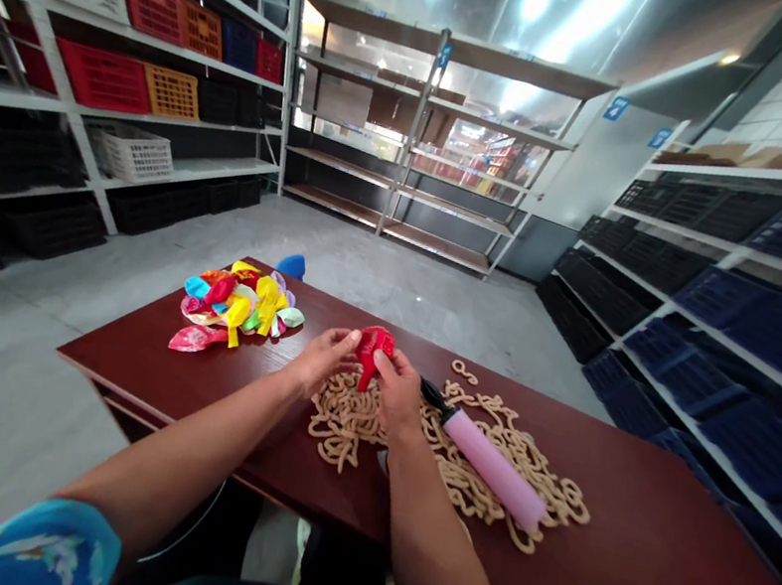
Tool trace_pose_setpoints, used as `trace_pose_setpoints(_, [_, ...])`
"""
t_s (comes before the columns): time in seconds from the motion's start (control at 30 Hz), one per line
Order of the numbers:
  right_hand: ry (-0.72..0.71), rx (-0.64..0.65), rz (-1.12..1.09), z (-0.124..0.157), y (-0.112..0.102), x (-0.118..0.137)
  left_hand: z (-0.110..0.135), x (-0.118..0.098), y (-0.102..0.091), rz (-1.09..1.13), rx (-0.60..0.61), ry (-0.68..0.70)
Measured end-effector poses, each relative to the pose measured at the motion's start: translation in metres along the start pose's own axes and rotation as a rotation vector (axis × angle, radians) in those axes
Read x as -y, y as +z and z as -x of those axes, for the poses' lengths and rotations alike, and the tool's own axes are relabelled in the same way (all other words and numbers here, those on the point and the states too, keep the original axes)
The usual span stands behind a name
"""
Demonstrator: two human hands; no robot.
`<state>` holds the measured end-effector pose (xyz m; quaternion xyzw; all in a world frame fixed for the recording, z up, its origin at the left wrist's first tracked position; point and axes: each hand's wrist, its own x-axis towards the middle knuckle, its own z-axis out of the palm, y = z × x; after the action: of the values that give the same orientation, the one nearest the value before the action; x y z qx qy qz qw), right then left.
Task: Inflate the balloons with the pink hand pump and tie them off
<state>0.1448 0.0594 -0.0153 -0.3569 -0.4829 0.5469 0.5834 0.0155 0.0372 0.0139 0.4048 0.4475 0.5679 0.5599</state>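
Note:
A flat red balloon (374, 345) is held up between my two hands, its narrow neck hanging down. My left hand (326, 360) pinches its left edge with thumb and fingers. On the other side, my right hand (398, 390) grips the balloon with the thumb across its front. Below both hands lies a heap of tan rope-like loops (348, 416). Just right of my right hand, a pink hand pump (493, 464) with a black handle rests on more of these loops. A pile of uninflated balloons (238, 301) in many colours sits at the table's left.
The dark red-brown table (626, 546) spans the front. Behind it, part of a blue chair (291, 265) shows. Metal shelving (411, 135) stands at the back. Racks with coloured crates (107, 76) line the left, with dark blue and black crates (772, 319) on the right.

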Motion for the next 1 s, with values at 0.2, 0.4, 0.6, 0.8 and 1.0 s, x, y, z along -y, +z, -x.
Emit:
trace_pose_setpoints(0.2, [-0.265,0.088,0.186,0.003,-0.007,0.006,0.014,0.011,0.01,0.192,0.435,-0.13])
trace_pose_setpoints(0.4, [-0.203,0.271,0.359,0.006,-0.006,0.022,0.014,0.021,0.009,0.305,0.547,-0.406])
trace_pose_setpoints(0.6, [-0.197,0.138,0.947,0.012,-0.046,0.074,0.004,0.019,0.006,0.739,0.465,-0.396])
trace_pose_setpoints(0.8, [0.107,-0.118,1.741,0.054,-0.135,0.096,-0.007,0.019,-0.008,0.917,0.191,-0.306])
trace_pose_setpoints(1.0, [0.015,-0.124,1.869,0.082,-0.153,0.074,-0.015,0.021,-0.012,0.936,-0.036,-0.252])
